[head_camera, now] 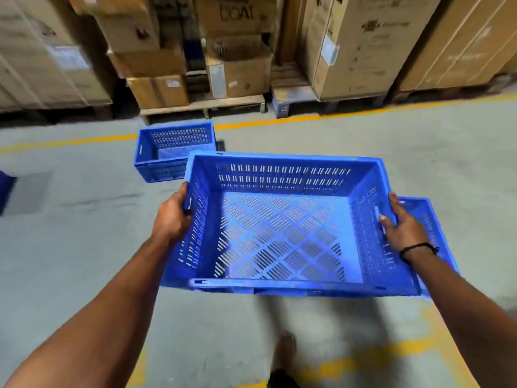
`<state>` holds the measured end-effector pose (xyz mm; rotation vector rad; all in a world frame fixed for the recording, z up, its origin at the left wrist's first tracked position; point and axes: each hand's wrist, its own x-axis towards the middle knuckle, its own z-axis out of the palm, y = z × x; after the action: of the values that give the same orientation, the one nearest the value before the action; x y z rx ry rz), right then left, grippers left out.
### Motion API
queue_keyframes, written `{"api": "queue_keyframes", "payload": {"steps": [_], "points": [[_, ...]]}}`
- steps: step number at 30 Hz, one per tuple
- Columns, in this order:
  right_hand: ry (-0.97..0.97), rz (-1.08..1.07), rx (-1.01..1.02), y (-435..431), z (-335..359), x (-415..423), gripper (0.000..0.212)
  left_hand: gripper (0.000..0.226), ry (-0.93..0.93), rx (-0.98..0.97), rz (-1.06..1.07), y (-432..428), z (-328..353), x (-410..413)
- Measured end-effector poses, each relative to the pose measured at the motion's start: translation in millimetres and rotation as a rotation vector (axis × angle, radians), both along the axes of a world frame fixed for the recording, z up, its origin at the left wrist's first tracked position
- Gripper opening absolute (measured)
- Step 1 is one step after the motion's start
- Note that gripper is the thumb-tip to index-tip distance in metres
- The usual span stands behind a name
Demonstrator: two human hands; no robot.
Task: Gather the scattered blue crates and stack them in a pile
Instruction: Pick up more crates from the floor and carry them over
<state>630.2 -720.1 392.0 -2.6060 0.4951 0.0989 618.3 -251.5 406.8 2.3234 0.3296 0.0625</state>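
I hold an empty blue perforated crate (pixel 282 236) in the air, above the grey floor at mid frame. My left hand (pixel 174 215) grips its left wall and my right hand (pixel 402 224) grips its right wall, thumb over the rim. A second blue crate (pixel 167 149) stands on the floor ahead, to the left, just beyond the held one. Part of a third blue crate (pixel 425 217) shows behind my right hand, mostly hidden by the held crate. A sliver of something blue (pixel 5 189) sits at the far left edge.
Stacked cardboard boxes (pixel 237 68) on wooden pallets (pixel 201 107) line the back, behind a yellow floor line (pixel 279 120). Tall cartons (pixel 363 46) stand at the right. My bare foot (pixel 285 351) is on the floor below the crate, near yellow floor markings (pixel 391 357).
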Motion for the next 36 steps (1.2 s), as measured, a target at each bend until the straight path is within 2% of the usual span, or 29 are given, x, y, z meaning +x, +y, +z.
{"api": "queue_keyframes", "payload": {"steps": [8,17,30,36], "points": [[0.016,0.164,0.056,85.0,37.9,136.7,0.060,0.062,0.011,0.088,0.172,67.8,40.0,68.0],[0.039,0.307,0.049,193.1,56.3,271.5,0.059,0.055,-0.034,0.071,0.322,152.9,59.6,133.1],[0.002,0.364,0.042,368.8,49.0,424.8,0.059,0.069,-0.027,-0.211,0.439,341.5,20.4,260.9],[0.045,0.343,0.047,414.0,28.9,488.6,0.059,0.070,-0.005,-0.213,0.424,390.0,1.4,328.1]]}}
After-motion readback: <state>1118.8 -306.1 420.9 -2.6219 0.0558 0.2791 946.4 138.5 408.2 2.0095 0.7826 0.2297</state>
